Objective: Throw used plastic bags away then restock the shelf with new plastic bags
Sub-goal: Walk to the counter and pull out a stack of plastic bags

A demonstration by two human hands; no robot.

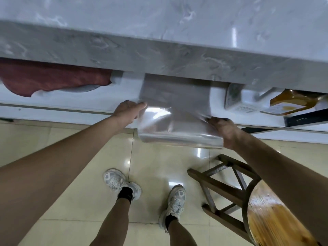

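Observation:
A flat stack of clear plastic bags (pixel 174 110) lies half on the white shelf (pixel 71 102) under the grey marble counter (pixel 159 55), with its near end hanging out over the shelf's front edge. My left hand (pixel 126 111) grips the stack's left edge. My right hand (pixel 224 129) holds its right near corner. The far end of the bags is tucked under the counter's lip.
A dark red cloth (pixel 53 79) lies on the shelf at the left. A white printed box (pixel 236 96) and an amber packet (pixel 291 102) sit on the shelf at the right. A wooden stool (pixel 252 196) stands at my right, beside my feet on the tiled floor.

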